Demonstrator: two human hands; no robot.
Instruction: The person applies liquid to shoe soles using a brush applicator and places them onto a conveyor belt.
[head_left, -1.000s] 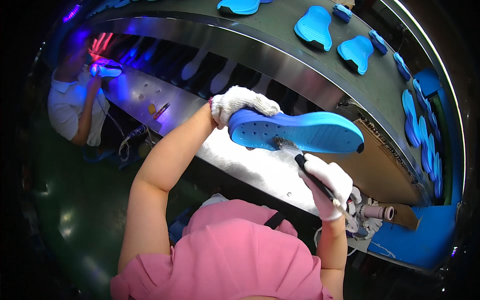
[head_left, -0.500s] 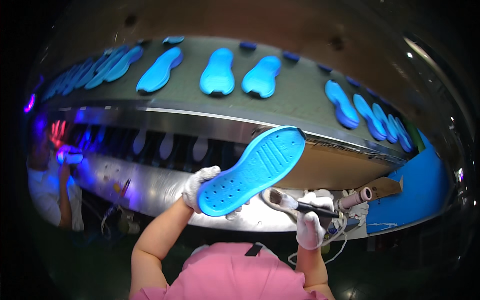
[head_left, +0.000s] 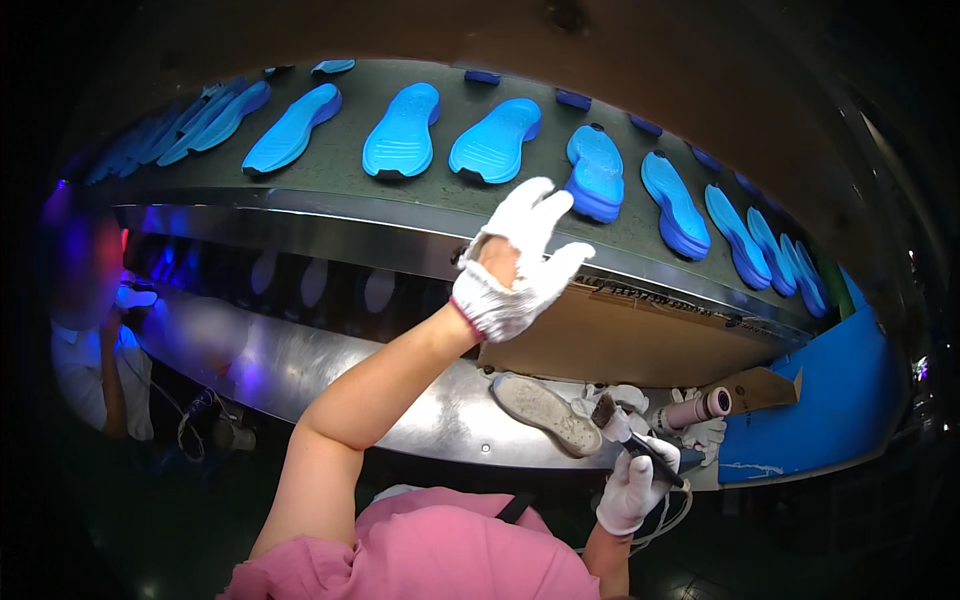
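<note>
My left hand [head_left: 520,268], in a white knit glove with a hole at the back, is open with fingers spread over the near edge of the belt. Just beyond its fingertips, a blue shoe sole [head_left: 595,172] lies on the dark belt [head_left: 330,182]. Other blue soles, such as one to its left [head_left: 497,142] and one to its right [head_left: 676,208], lie along the same belt. Low at the right, my gloved right hand [head_left: 630,498] is closed round the black handle of a brush [head_left: 616,426], bristles pointing up and left.
A steel ledge [head_left: 430,400] runs below the belt, with a greyish sole [head_left: 545,412] on it. Cardboard [head_left: 610,340] stands behind. A pink cylinder [head_left: 695,408], white gloves and a blue panel [head_left: 820,410] are at the right. Another person [head_left: 85,370] is at the far left.
The blue sole has gone from my left hand to the belt, and that hand has opened and moved up. My right hand has lowered slightly, turning the brush so its bristles point upward.
</note>
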